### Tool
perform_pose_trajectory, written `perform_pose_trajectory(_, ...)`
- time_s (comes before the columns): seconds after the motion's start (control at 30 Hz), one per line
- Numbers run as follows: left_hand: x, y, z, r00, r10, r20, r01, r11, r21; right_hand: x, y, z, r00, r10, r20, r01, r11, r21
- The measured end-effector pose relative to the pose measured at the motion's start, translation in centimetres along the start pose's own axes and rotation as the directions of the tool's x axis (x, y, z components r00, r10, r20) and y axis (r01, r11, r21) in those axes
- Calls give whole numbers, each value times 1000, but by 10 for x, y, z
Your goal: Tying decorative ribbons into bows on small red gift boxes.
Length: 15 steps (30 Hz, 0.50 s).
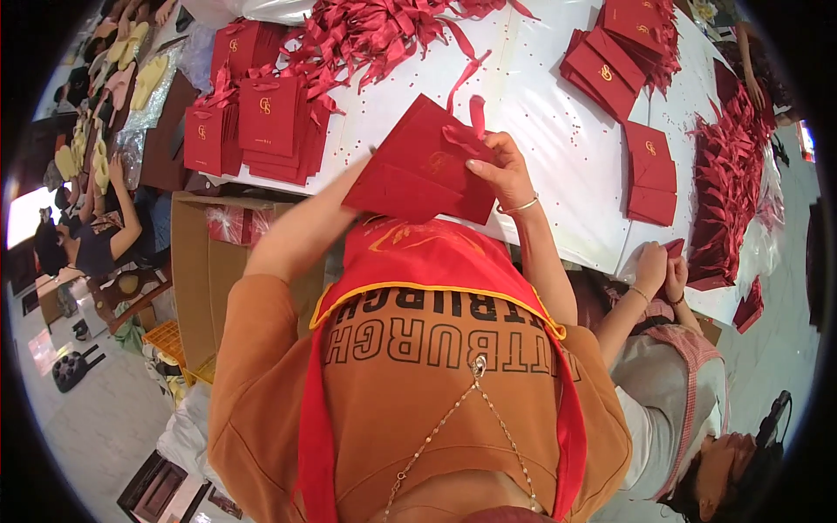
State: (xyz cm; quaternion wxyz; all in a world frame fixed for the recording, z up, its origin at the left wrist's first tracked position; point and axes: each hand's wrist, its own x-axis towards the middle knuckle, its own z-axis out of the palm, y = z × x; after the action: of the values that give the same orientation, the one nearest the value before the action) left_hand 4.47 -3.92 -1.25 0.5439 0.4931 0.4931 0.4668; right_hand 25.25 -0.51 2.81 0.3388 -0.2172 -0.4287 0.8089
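Observation:
A red paper gift bag [403, 185] with a gold emblem is up in front of my chest, tilted, over the near table edge. It looks layered, and I cannot tell whether it is one bag or more. My right hand [506, 174] pinches its right upper side, thumb on the front, beside a red ribbon [477, 115] that loops up from it. My left forearm [309, 218] reaches to the bag's left side. The left hand itself is hidden behind the bag, so its fingers do not show.
The white table [514, 96] is scattered with tiny red bits. Stacked red bags [268, 122] and a ribbon heap [366, 39] lie at the far left; more bags [606, 74] lie at right. A cardboard box [196, 288] stands left. Beside me, a co-worker's hands [658, 270] hold something red.

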Motion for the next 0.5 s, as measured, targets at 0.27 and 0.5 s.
perform_pose_trajectory(0.27,-7,17,37,876,-375,-304,260,897,-359,8,-5,-17,897,140,-420,-135,990,41)
perform_pose_trajectory(0.5,31,1,-40,794,100,-600,429,608,668,7,12,-32,836,-53,-546,-160,929,-334)
